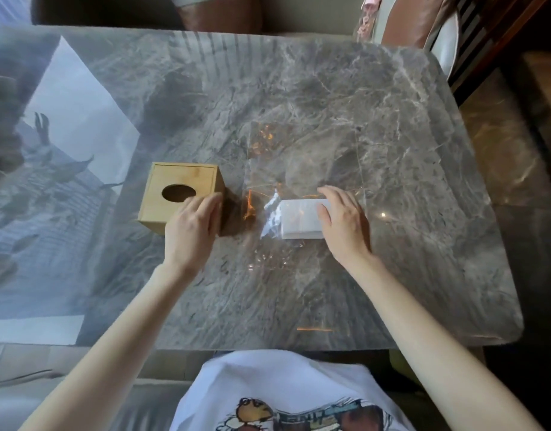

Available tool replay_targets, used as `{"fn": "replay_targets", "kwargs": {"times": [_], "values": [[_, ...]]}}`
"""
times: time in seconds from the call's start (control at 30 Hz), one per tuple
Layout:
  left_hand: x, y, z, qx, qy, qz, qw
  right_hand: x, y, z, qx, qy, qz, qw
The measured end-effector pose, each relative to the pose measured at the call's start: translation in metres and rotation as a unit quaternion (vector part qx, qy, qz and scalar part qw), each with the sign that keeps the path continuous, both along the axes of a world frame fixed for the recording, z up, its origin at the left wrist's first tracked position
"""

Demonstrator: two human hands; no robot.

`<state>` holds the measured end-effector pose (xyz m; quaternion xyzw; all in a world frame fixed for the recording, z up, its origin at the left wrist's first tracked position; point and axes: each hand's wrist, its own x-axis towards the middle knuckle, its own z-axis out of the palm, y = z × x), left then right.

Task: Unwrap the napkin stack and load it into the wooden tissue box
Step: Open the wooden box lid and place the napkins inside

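Note:
A wooden tissue box (162,194) with an oval hole in its top stands on the grey marble table (299,290), left of centre. My left hand (191,227) grips the box's near right corner. To the right lies a white napkin stack (299,219) on a sheet of clear plastic wrap (305,163) that spreads flat toward the far side. My right hand (341,222) holds the stack's right end, fingers over the top and thumb on its face. Crumpled wrap clings to the stack's left end.
The table's near edge runs just in front of my white printed shirt (283,396). Brown leather chairs (221,10) stand at the far side and far right corner. Window glare covers the table's left part.

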<state>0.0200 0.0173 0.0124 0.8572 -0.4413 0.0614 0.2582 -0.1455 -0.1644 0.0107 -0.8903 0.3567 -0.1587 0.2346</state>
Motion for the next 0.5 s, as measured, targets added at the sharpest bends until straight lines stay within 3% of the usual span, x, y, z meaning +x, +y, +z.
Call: {"fn": "replay_targets", "kwargs": {"times": [0.17,0.3,0.5], "values": [[0.046,0.017,0.004,0.058,-0.019,0.000,0.998,0.061,0.035,0.016,-0.019,-0.019,0.065,0.998],[0.069,0.041,-0.001,0.147,0.030,0.017,0.988,0.096,0.064,0.020,-0.028,0.032,0.128,0.991],[0.099,0.069,-0.014,0.211,0.093,-0.047,0.972,0.126,0.100,0.002,-0.043,0.165,0.219,0.961]]}}
